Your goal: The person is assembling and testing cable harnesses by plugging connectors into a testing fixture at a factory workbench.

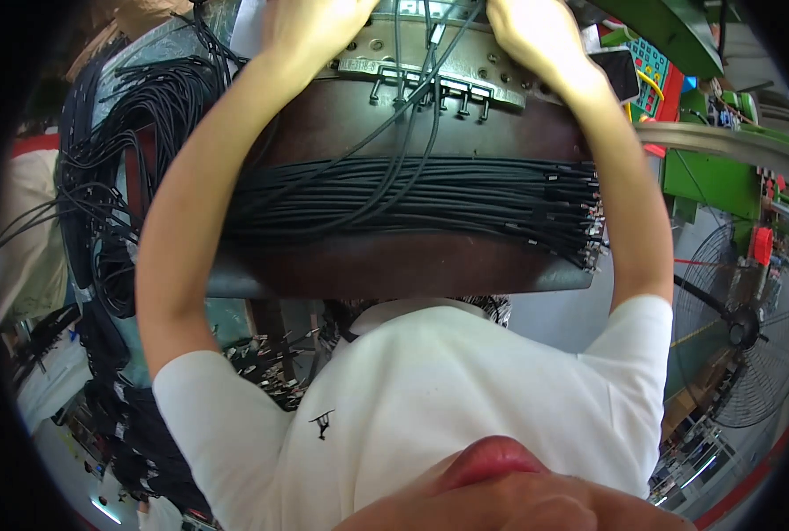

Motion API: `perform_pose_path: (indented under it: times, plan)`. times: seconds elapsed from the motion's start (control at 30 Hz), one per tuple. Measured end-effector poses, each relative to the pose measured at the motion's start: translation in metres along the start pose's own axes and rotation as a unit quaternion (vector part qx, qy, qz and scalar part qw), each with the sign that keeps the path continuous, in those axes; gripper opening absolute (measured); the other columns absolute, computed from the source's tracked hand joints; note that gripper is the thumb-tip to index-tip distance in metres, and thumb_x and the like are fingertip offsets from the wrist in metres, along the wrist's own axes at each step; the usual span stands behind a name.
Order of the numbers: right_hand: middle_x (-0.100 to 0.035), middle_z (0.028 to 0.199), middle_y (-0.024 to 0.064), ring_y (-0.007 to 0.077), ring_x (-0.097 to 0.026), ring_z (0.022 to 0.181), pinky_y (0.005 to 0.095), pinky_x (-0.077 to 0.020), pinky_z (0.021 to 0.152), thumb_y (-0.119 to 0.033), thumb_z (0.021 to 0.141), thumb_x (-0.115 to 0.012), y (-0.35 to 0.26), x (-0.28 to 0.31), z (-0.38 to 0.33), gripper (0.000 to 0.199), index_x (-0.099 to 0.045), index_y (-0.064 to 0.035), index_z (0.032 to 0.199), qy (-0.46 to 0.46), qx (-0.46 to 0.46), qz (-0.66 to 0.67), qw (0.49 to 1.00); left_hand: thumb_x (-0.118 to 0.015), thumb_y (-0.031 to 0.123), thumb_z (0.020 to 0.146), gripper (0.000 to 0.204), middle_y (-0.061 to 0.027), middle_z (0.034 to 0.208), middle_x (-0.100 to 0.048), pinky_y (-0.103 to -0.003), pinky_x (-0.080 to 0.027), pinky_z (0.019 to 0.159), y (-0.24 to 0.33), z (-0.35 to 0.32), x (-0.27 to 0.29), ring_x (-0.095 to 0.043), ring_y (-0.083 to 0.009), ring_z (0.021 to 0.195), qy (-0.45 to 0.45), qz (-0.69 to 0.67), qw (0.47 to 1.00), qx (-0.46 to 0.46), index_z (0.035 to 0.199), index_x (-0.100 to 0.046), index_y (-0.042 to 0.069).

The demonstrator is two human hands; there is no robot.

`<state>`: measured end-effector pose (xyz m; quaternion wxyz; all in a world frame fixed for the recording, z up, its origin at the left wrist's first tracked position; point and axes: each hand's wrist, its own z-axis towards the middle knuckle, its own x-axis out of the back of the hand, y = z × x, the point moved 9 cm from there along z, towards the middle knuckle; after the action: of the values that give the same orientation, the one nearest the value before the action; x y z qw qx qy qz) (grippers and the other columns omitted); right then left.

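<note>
Both my arms reach forward to a metal mould plate (386, 44) at the far edge of the brown work surface (368, 270). My left hand (322, 26) is over its left end and my right hand (534, 28) over its right end. The top of the picture cuts off their fingers, so their grip is hidden. Several black cables (431, 57) run over the plate between my hands and trail back toward me. A row of small dark pegs (463, 104) sticks out along the plate's near side.
A thick bundle of black cables (394, 196) lies across the surface, metal-tipped ends at the right. More coiled black cables (160, 97) hang at the left. Green machinery (717, 181) with a button panel (649, 75) stands right, near a fan (739, 327).
</note>
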<state>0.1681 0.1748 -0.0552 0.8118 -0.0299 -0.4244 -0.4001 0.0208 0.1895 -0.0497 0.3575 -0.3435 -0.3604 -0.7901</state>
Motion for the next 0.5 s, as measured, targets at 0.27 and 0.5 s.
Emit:
perform_pose_path:
  times: [0.27,0.5]
  plan:
    - [-0.064,0.100,0.0227,0.0412,-0.062,0.092,0.0484,-0.0485,0.085,-0.012,0.083,-0.057,0.011,-0.009,0.006,0.033,-0.063,-0.0039,0.114,-0.097,-0.103,0.067,0.988,-0.064,0.009,0.084,0.018,-0.0152,0.099,-0.069,-0.040,-0.052,0.079,0.029,0.003,-0.001,-0.066,-0.0297,0.091,0.152,-0.137,0.937,-0.283,0.100,-0.071,0.003]
    - [-0.065,0.092,0.0217,0.0392,-0.062,0.087,0.0491,-0.0482,0.079,-0.017,0.084,-0.056,0.016,-0.030,-0.004,0.024,-0.066,-0.0034,0.100,-0.192,-0.172,0.057,0.965,-0.069,0.024,0.082,0.037,-0.0187,0.103,-0.064,-0.047,-0.049,0.082,-0.006,-0.001,-0.027,-0.061,-0.0388,0.094,0.104,-0.270,0.942,-0.170,0.111,-0.063,0.001]
